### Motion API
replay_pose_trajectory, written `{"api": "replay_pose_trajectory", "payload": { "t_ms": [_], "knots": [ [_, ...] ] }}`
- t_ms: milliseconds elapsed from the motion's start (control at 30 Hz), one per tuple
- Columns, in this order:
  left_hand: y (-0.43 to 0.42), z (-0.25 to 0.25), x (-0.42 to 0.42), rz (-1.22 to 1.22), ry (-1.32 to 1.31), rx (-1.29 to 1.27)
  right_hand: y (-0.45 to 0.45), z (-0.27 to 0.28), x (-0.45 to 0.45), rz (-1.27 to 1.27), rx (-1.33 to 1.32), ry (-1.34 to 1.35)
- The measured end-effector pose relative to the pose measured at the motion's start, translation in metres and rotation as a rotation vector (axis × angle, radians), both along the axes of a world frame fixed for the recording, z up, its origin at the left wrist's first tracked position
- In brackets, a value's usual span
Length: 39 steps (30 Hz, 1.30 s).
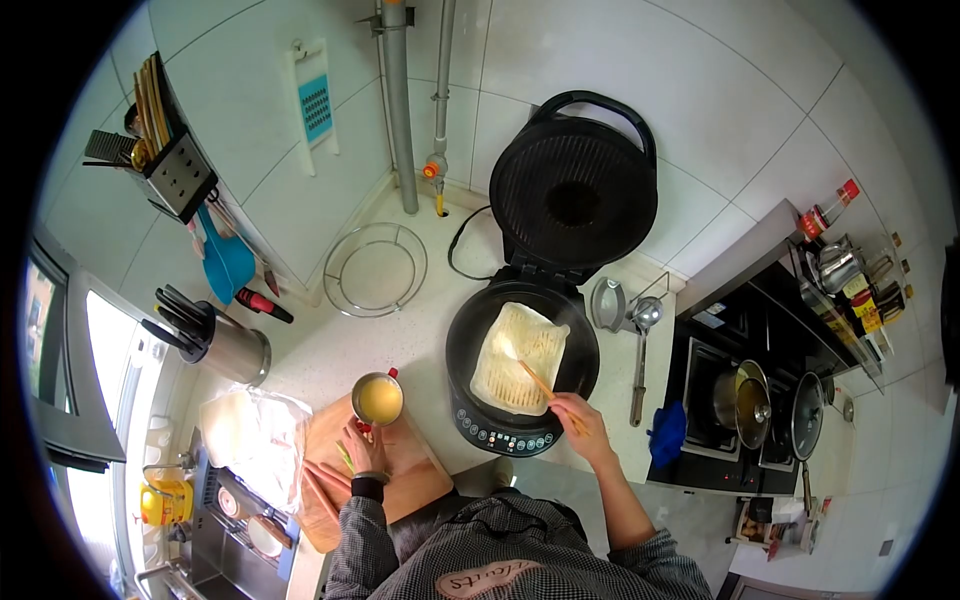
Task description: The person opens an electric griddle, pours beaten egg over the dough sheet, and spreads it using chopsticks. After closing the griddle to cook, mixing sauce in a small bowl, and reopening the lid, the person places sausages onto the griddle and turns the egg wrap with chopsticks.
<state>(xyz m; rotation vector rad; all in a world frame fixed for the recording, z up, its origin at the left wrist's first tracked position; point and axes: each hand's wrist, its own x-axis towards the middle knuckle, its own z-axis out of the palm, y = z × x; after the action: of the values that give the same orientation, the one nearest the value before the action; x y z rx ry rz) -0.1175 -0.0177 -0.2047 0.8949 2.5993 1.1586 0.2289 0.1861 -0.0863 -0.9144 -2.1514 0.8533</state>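
My right hand (580,418) is closed around a pair of wooden chopsticks (538,380). Their tips touch a pale, square flatbread (515,345) with browned stripes, which lies in the black electric griddle (462,340). At the near edge of a small metal cup of yellow beaten egg (380,400), my left hand (362,450) has its fingers closed at a red part, seemingly the handle. The cup stands at the far edge of a wooden cutting board (415,470). Reddish sausage-like strips (322,492) and something green lie beside my left wrist.
The griddle's ridged lid (575,190) stands raised behind. A wire rack (375,268) sits at the back, a knife holder (225,342) to the left. Plastic-wrapped dough sheets (255,440) lie near the sink (225,565). A ladle (640,375), blue cloth (667,433) and stove pots (742,402) are rightward.
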Motion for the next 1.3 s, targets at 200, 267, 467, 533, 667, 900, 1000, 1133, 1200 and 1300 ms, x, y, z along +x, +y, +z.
{"api": "replay_pose_trajectory", "payload": {
  "t_ms": [200, 267, 467, 533, 667, 900, 1000, 1133, 1200, 1300],
  "knots": [
    [-0.002, -0.005, -0.003, 0.002, 0.033, -0.047, -0.01, 0.024, 0.004, 0.07, 0.125, -0.186],
    [-0.003, -0.007, -0.005, -0.004, 0.038, -0.057, -0.011, 0.035, 0.007, 0.079, 0.141, -0.25],
    [-0.003, -0.002, -0.007, -0.014, -0.003, -0.098, -0.021, 0.01, 0.009, -0.299, -0.214, 0.183],
    [-0.003, -0.002, -0.008, -0.018, -0.041, -0.131, -0.028, 0.005, 0.0, -0.544, -0.373, 0.494],
    [-0.002, -0.007, -0.011, -0.033, -0.076, -0.153, -0.035, -0.01, -0.016, -0.593, -0.317, 0.493],
    [-0.001, -0.018, -0.015, -0.062, -0.106, -0.222, -0.043, -0.016, -0.043, -0.564, -0.051, 0.288],
    [0.003, -0.004, -0.013, -0.042, -0.141, -0.242, -0.05, -0.005, -0.054, -0.545, 0.079, 0.139],
    [-0.001, -0.029, -0.024, -0.133, -0.127, -0.264, -0.058, -0.004, -0.065, -0.549, 0.098, 0.064],
    [-0.004, -0.038, -0.026, -0.171, -0.093, -0.232, -0.059, -0.006, -0.069, -0.555, 0.066, 0.059],
    [-0.008, -0.047, -0.027, -0.197, -0.074, -0.175, -0.058, -0.01, -0.071, -0.549, 0.074, 0.068]
  ]
}}
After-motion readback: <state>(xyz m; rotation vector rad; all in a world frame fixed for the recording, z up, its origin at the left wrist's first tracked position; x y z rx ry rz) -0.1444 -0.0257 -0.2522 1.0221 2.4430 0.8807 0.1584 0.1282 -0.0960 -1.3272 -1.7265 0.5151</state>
